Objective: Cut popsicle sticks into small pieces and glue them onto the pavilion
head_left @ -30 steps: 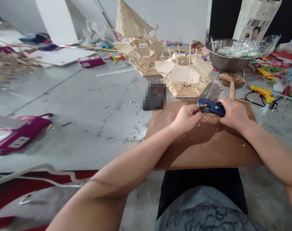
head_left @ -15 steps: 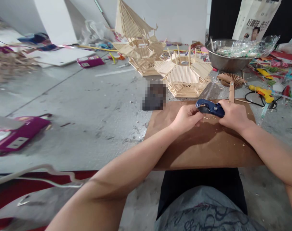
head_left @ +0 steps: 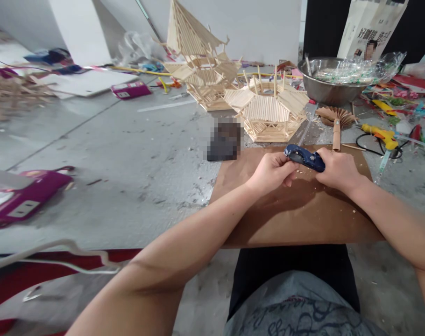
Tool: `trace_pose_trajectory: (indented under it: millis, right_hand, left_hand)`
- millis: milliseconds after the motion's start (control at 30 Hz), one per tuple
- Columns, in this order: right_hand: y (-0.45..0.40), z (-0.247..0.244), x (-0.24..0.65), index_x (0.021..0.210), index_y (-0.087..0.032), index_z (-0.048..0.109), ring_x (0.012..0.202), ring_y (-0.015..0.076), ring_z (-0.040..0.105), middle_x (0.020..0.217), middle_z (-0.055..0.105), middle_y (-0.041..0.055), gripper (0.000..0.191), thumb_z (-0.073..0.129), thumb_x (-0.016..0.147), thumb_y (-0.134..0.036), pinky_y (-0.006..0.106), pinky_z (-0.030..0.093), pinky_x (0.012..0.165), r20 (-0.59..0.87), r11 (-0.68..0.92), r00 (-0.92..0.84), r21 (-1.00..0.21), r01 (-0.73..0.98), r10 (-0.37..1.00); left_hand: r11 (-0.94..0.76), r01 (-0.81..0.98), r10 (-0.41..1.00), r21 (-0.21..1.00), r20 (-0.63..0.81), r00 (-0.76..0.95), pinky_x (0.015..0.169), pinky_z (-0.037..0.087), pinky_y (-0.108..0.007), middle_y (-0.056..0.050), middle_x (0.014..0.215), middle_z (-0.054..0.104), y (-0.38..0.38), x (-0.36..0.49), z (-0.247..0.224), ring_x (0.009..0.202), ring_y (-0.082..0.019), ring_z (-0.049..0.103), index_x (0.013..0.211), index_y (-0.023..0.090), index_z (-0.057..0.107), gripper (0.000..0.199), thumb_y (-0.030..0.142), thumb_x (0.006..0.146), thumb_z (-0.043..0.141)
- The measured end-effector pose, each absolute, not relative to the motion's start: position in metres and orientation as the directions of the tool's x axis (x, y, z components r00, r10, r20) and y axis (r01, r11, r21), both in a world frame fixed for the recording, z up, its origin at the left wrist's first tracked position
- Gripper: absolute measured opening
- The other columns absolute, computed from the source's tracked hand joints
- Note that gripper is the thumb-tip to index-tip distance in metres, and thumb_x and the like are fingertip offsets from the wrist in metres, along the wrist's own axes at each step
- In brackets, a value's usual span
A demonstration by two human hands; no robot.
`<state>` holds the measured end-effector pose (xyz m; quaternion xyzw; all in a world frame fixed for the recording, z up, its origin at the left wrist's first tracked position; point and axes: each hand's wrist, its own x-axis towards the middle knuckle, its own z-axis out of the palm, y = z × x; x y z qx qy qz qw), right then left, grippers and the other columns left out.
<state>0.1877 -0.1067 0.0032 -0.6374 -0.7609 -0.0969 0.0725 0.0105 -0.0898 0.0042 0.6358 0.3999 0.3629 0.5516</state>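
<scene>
My right hand (head_left: 338,169) is closed around the handle of a dark blue hand cutter (head_left: 309,159), held just over a brown sheet (head_left: 303,224). The cutter's rounded head points left. My left hand (head_left: 272,171) is pinched at that head; whatever its fingertips hold is too small or hidden to make out. Small pale crumbs lie on the sheet below. Just beyond the hands stands a hexagonal model made of wooden sticks (head_left: 268,112), with several upright sticks on top. Behind it to the left is a taller, tower-like stick model (head_left: 205,70) with a pointed roof.
A metal bowl (head_left: 333,91) with plastic-wrapped contents stands at the back right. Near it are a brown paper fan (head_left: 335,116) and a yellow glue gun (head_left: 380,135). A blurred-out dark object (head_left: 224,140) sits left of the sheet. Purple power strips (head_left: 33,196) lie to the left.
The cutter has tilted slightly, its handle end moving a little down and left with my right hand. My left hand stays almost in place.
</scene>
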Motion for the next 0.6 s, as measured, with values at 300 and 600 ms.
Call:
trace_pose_trajectory:
  millis: [300, 600]
  right_hand:
    - [-0.1028, -0.0014, 0.1901, 0.100, -0.016, 0.054, 0.076, 0.0247, 0.061, 0.086, 0.067, 0.0114, 0.035, 0.050, 0.067, -0.029, 0.029, 0.035, 0.058, 0.316, 0.208, -0.216, 0.059, 0.976, 0.924]
    - [-0.1013, -0.0041, 0.1938, 0.096, -0.017, 0.055, 0.072, 0.0235, 0.061, 0.082, 0.067, 0.0101, 0.030, 0.049, 0.069, -0.030, 0.029, 0.031, 0.054, 0.360, 0.220, -0.237, 0.087, 0.971, 0.902]
  left_hand:
    - [-0.065, 0.117, 0.904, 0.991, 0.009, 0.427, 0.036, 0.037, -0.014, 0.004, 0.044, 0.053, -0.0898, 0.0095, 0.0048, 0.034, -0.004, 0.048, 0.053, 0.012, 0.049, 0.021, 0.012, 0.074, 0.054]
    - [-0.065, 0.131, 0.896, 0.989, 0.000, 0.444, 0.037, 0.037, -0.014, 0.004, 0.042, 0.052, -0.0898, 0.0093, 0.0062, 0.033, -0.004, 0.048, 0.052, 0.013, 0.048, 0.023, 0.011, 0.075, 0.053]
